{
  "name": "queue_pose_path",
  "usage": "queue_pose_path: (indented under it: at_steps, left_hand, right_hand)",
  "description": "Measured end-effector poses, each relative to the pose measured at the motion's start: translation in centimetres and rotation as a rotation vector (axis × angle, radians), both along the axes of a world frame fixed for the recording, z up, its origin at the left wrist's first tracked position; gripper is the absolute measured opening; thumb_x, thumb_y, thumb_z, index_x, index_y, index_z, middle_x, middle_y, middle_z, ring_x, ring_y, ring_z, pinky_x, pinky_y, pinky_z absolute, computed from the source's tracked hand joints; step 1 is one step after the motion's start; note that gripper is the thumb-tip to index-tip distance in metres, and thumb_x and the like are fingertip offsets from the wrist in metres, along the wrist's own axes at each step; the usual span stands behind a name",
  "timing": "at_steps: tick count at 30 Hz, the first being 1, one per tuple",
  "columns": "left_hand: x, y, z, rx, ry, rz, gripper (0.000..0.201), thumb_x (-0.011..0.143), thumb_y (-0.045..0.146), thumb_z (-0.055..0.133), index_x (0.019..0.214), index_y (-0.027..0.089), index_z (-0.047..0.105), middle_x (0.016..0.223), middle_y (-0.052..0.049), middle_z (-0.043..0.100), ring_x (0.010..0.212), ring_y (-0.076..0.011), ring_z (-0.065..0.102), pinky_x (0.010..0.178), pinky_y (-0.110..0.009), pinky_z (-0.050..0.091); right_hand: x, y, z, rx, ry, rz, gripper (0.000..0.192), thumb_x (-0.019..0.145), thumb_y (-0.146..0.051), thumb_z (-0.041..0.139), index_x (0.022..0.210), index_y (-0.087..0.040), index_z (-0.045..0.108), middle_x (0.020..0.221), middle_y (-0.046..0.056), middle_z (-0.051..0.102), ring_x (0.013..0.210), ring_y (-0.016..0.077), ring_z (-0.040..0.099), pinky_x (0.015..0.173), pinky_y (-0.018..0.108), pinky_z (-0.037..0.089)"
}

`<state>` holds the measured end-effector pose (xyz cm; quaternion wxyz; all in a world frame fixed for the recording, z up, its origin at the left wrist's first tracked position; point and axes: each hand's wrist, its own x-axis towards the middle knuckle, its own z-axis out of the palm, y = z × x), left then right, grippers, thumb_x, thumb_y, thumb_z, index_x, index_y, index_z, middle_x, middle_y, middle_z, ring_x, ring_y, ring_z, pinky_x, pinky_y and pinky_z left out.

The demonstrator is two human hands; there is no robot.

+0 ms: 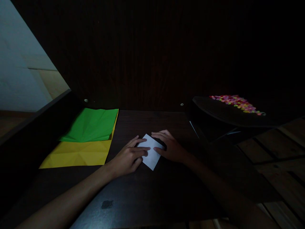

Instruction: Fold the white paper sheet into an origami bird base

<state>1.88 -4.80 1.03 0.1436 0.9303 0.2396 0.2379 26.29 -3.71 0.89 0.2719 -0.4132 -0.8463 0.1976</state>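
A small white piece of paper [152, 160] lies turned like a diamond on the dark wooden desk [152, 197]. My left hand [130, 156] rests on its left side, fingers stretched out over the sheet and pressing it flat. On the other side, the thumb of my right hand [170, 146] touches the paper near its right corner. The other fingers of that hand reach past the upper right edge, with a dark gap between them and the thumb. Neither hand is closed around the paper.
Creased green paper [91, 125] overlaps creased yellow paper [76, 154] at the left. A low side panel [35, 117] and a tall back panel [143, 57] border the desk. Small colourful pieces [238, 103] lie on a dark raised surface [214, 109] at the right.
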Motion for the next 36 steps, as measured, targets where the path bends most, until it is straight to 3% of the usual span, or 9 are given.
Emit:
queue_pose_path:
  at_steps: [5, 11, 19, 25, 31, 36]
  left_hand:
    - [-0.13, 0.06, -0.27, 0.066, -0.026, 0.065, 0.027, 0.086, 0.006, 0.051, 0.098, 0.02, 0.07, 0.132, -0.007, 0.061, 0.133, -0.029, 0.041, 0.107, -0.056, 0.039]
    - [0.08, 0.01, -0.38, 0.068, -0.078, 0.2, 0.022, 0.082, 0.007, 0.055, 0.091, 0.018, 0.071, 0.136, -0.011, 0.055, 0.127, -0.0328, 0.045, 0.099, -0.056, 0.046]
    - [0.25, -0.13, -0.55, 0.025, -0.066, 0.21, 0.013, 0.084, 0.02, 0.06, 0.095, 0.018, 0.067, 0.133, -0.011, 0.058, 0.119, -0.0298, 0.052, 0.097, -0.051, 0.047]
    - [0.38, -0.13, -0.4, 0.028, -0.073, 0.187, 0.013, 0.089, 0.024, 0.058, 0.092, 0.018, 0.069, 0.113, -0.01, 0.068, 0.101, -0.0245, 0.061, 0.088, -0.043, 0.051]
    - [0.44, -0.14, -0.53, 0.033, -0.106, 0.137, 0.015, 0.091, 0.023, 0.057, 0.095, 0.016, 0.07, 0.099, -0.009, 0.071, 0.096, -0.0219, 0.063, 0.085, -0.038, 0.054]
    - [0.42, -0.05, -0.6, 0.031, -0.115, 0.115, 0.016, 0.091, 0.023, 0.057, 0.1, 0.016, 0.069, 0.097, -0.008, 0.072, 0.091, -0.0201, 0.064, 0.082, -0.036, 0.055]
  right_hand:
    - [0.03, -0.19, -0.36, -0.112, 0.025, -0.011, 0.068, 0.077, -0.025, 0.071, 0.14, -0.022, 0.043, 0.133, 0.014, 0.05, 0.124, 0.0277, 0.047, 0.103, 0.048, 0.042]
    - [0.04, 0.05, 0.28, -0.073, 0.032, -0.012, 0.071, 0.072, -0.027, 0.075, 0.136, -0.026, 0.045, 0.128, 0.01, 0.053, 0.12, 0.03, 0.048, 0.101, 0.053, 0.04]
    - [-0.09, -0.34, 0.23, -0.051, 0.121, 0.065, 0.057, 0.079, -0.017, 0.068, 0.131, -0.025, 0.048, 0.121, 0.009, 0.054, 0.111, 0.0234, 0.056, 0.095, 0.043, 0.047]
    - [-0.15, -0.44, 0.35, 0.037, 0.214, 0.118, 0.038, 0.083, -0.013, 0.06, 0.119, -0.024, 0.056, 0.098, 0.005, 0.065, 0.095, 0.0213, 0.06, 0.086, 0.04, 0.049]
    - [0.07, -0.6, 0.29, 0.104, 0.158, 0.217, 0.017, 0.082, -0.021, 0.067, 0.099, -0.021, 0.065, 0.087, 0.004, 0.068, 0.082, 0.0199, 0.062, 0.08, 0.039, 0.047]
    - [-0.07, -0.43, -0.41, 0.144, 0.115, 0.233, 0.015, 0.079, -0.03, 0.073, 0.089, -0.021, 0.068, 0.085, 0.004, 0.068, 0.083, 0.0197, 0.062, 0.083, 0.041, 0.047]
